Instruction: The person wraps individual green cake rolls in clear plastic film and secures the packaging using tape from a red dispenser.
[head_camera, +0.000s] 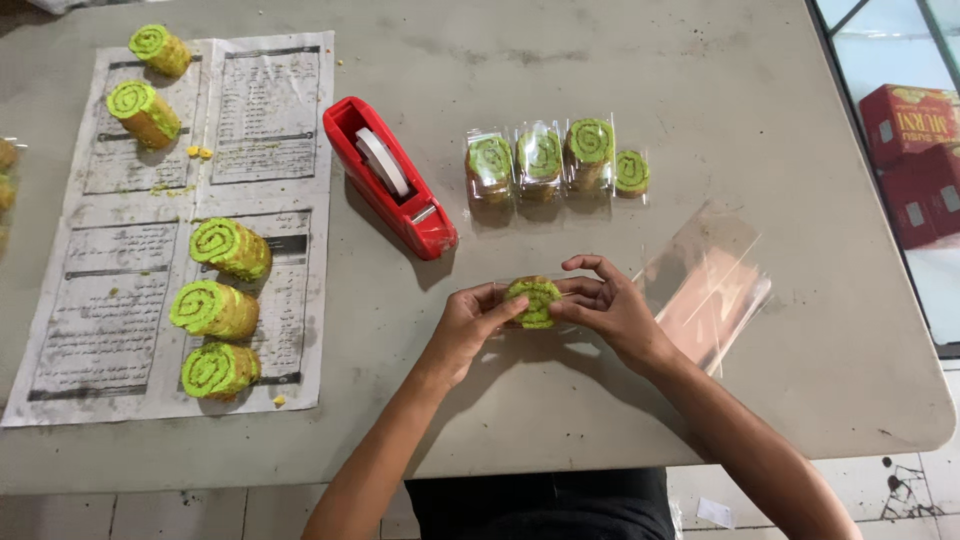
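Two hands, the left hand (468, 322) and right hand (607, 308), pinched one green roll-cake slice (535, 301) in clear wrap, near the red tape dispenser (392, 178).

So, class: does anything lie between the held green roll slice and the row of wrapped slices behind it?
Nothing visible: bare table separates the slice, held by the left hand and right hand, from the wrapped row.
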